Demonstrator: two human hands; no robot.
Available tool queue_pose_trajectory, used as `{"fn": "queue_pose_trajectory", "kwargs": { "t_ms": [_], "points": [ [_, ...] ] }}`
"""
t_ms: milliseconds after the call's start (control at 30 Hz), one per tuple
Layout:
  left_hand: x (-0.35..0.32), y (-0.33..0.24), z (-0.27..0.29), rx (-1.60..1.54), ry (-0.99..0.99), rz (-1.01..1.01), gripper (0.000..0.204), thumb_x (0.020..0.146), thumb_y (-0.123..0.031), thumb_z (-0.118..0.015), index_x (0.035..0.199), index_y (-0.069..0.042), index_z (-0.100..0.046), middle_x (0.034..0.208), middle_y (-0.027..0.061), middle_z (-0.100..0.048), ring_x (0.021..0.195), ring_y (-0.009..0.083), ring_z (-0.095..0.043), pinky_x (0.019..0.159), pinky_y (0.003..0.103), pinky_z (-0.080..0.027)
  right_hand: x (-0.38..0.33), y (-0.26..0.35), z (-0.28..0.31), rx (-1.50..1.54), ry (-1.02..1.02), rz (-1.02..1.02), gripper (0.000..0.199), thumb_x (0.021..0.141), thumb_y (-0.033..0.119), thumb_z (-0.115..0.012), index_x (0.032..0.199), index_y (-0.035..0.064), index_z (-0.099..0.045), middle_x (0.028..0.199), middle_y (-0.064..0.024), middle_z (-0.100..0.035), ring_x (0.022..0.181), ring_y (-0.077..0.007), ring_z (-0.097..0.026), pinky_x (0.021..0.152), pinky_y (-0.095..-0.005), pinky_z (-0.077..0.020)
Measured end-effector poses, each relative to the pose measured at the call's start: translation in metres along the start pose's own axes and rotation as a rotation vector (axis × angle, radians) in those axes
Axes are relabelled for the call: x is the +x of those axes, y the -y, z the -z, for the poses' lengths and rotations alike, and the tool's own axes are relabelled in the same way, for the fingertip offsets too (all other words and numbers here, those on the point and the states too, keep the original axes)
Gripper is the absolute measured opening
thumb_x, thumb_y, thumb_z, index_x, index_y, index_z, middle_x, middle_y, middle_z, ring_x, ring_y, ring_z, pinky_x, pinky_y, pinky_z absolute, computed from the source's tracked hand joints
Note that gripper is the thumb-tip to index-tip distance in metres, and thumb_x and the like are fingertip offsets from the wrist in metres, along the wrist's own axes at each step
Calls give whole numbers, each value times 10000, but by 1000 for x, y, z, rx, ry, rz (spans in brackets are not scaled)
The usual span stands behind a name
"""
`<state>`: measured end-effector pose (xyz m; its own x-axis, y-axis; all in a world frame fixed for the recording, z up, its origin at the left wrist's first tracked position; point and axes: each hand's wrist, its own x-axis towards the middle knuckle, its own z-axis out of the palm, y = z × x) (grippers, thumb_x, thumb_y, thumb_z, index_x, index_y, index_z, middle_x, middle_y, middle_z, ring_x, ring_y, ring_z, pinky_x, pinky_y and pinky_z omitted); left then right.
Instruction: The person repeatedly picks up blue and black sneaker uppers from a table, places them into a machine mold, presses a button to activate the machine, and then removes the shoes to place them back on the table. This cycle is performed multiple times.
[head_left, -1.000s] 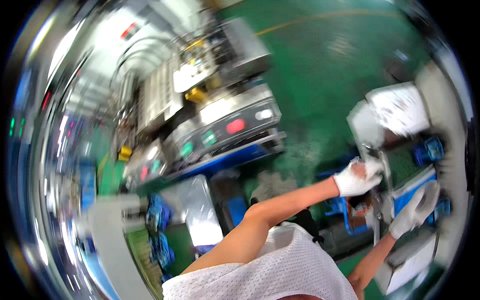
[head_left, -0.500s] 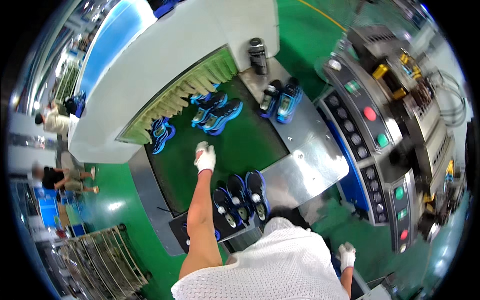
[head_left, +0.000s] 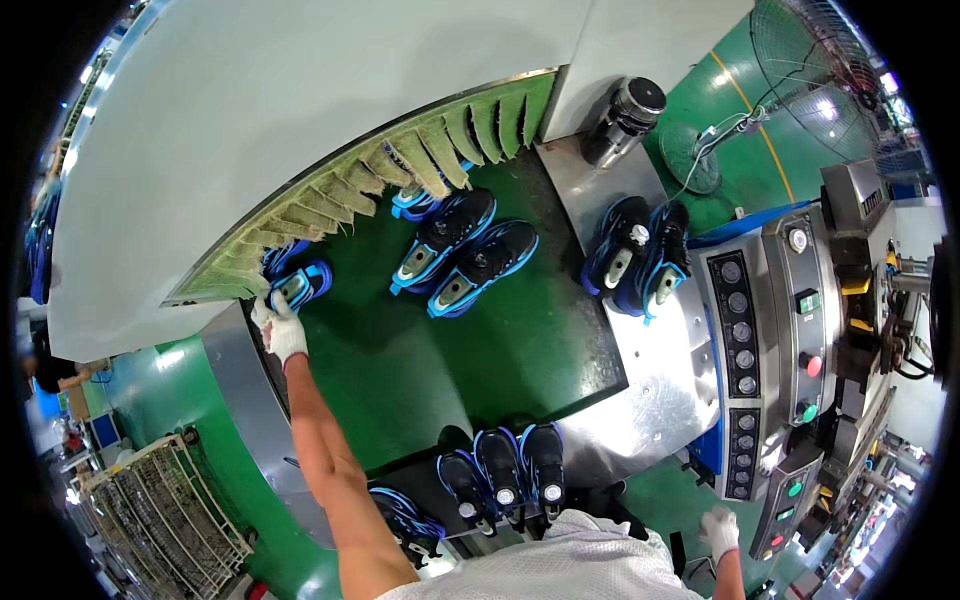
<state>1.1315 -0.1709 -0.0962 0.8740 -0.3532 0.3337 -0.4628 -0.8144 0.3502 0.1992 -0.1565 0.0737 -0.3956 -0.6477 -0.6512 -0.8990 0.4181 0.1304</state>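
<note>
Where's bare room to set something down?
The green surface is bare in its middle, between the left hand, the central shoe pair and the three-shoe row; the metal ledge is bare below the rightmost shoe pair, beside the gauge panel. Crowded: around that row, more shoes leftward.

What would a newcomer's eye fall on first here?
Probably the curved fringe of green flaps below the pale housing, upper centre. Two black-and-blue shoes lie on the green surface before it, while the gloved left hand is at another shoe by the fringe's left end. At right, a control panel shows red and green buttons.
</note>
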Motion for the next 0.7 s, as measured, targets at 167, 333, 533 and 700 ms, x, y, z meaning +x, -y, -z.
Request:
{"fn": "queue_pose_trajectory", "kwargs": {
  "t_ms": [167, 333, 533, 700],
  "points": [
    [-73, -29, 70, -117, 105, -222, 262, 1010, -219, -591, 1155, -5, -637, 1118, 221, -633, 1041, 406, -609, 914, 478, -484, 24, 143, 6, 254, 124, 513, 610, 888, 373, -711, 1384, 50, -564, 1216, -149, -696, 1098, -288, -681, 946, -384, -536],
    [-205, -179, 183, -360, 543, -588, 184, 928, -141, -689, 1063, -17, -671, 1081, 190, -652, 993, 369, -646, 871, 462, -516, -66, 285, 35, 437, 291, 1087, 747, 854, 355, -725, 1435, -30, -457, 1368, -261, -577, 1263, -382, -582, 1062, -406, -481],
    [-367, -374, 242, -800, 1026, -779, 145, 920, -107, -667, 1032, -15, -669, 1008, 155, -659, 950, 308, -647, 873, 411, -511, -45, 246, 32, 343, -145, 1105, 440, 788, 105, -625, 1202, 4, -515, 1004, -238, -642, 907, -433, -674, 766, -490, -537],
    [-467, -527, 305, -1041, 1395, -1153, 302, 923, -30, -665, 1217, 6, -606, 1091, 122, -666, 978, 226, -656, 893, 346, -526, -46, 66, 130, 790, -77, 695, 624, 844, 292, -741, 1322, -16, -485, 1044, -209, -679, 980, -336, -679, 838, -419, -542]
  ]
}}
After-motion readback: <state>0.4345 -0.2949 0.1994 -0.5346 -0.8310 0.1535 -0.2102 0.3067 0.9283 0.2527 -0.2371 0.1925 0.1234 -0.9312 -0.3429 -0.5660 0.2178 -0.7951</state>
